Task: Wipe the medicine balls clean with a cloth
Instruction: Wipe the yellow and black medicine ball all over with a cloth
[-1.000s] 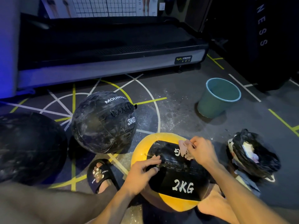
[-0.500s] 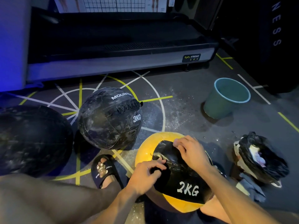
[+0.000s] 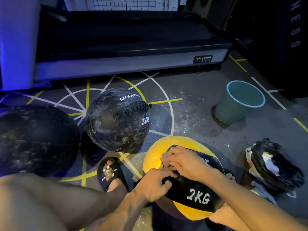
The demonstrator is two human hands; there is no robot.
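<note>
Lying under both hands: yellow ball [image 3: 155, 157]

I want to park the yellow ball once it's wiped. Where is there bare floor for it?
Bare floor lies between the 3KG ball and the bucket, in front of the treadmill. It is crowded by the yellow ball: a sandalled foot to its left, a black bag to its right.

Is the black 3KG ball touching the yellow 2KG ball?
Apart. The head view shows bare floor between the 3KG ball and the 2KG ball.
</note>
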